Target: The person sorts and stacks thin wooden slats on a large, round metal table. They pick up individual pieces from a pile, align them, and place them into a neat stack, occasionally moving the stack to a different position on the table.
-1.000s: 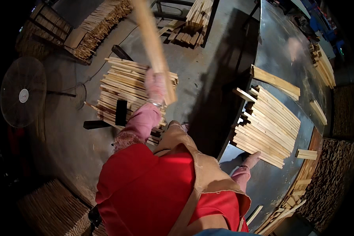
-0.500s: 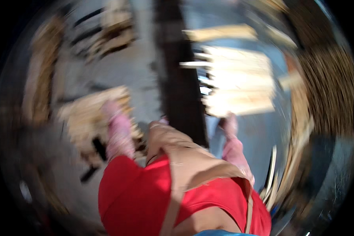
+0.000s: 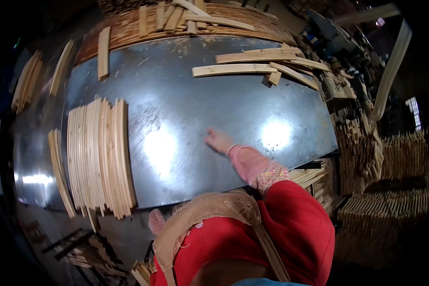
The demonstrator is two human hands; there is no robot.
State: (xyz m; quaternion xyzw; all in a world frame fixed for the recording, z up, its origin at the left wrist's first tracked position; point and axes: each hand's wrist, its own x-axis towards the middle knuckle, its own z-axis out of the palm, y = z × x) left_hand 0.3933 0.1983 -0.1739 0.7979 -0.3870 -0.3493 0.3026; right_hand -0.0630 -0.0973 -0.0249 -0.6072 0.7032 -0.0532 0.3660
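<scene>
My right hand [image 3: 219, 140] is over the middle of a shiny grey metal-topped table [image 3: 190, 105]. Its fingers are loosely bent, a fingertip and the thumb slightly apart, and nothing shows between them. I cannot tell whether it touches the metal. A pink patch that looks like my left hand or cuff [image 3: 156, 221] shows low beside my brown apron, below the table's near edge; its fingers are not visible. On the left of the table lies a row of narrow pale wooden slats [image 3: 97, 157], side by side, with a single slat [image 3: 61, 171] along its left side.
Loose slats [image 3: 243, 69] lie crossed at the table's far right. More wood pieces [image 3: 176, 19] rest on a brown board beyond the far edge. Machinery [image 3: 338, 57] stands at the right, with stacked slats [image 3: 386, 205] below it. A dark rack [image 3: 88, 252] is at lower left.
The blurred earlier view showed both pink sleeves hanging down near wood bundles. Now the table fills the view, my right arm reaches forward over it, and the left sleeve is mostly hidden.
</scene>
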